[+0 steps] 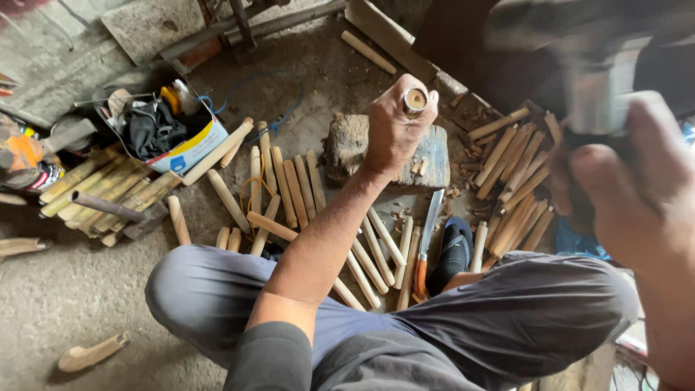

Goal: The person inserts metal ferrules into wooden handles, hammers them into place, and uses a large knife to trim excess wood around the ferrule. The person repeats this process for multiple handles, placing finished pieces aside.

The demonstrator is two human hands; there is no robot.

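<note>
My left hand [394, 127] grips an upright wooden handle [415, 100], its round top end with a metal ring showing above my fist, held over a wooden chopping block [351, 145]. My right hand [626, 192] is raised close to the camera at the right, blurred, and is closed around the handle of a hammer [597, 80] whose grey metal head is above my fingers. Wood chips lie on the block.
Several light wooden handles [289, 192] lie on the dirt floor in front of my knees, more are piled at the right [517, 181] and left [101, 192]. A knife with an orange handle [427, 242] lies by my sandalled foot [452, 253]. A cardboard box [170, 134] holds odds and ends.
</note>
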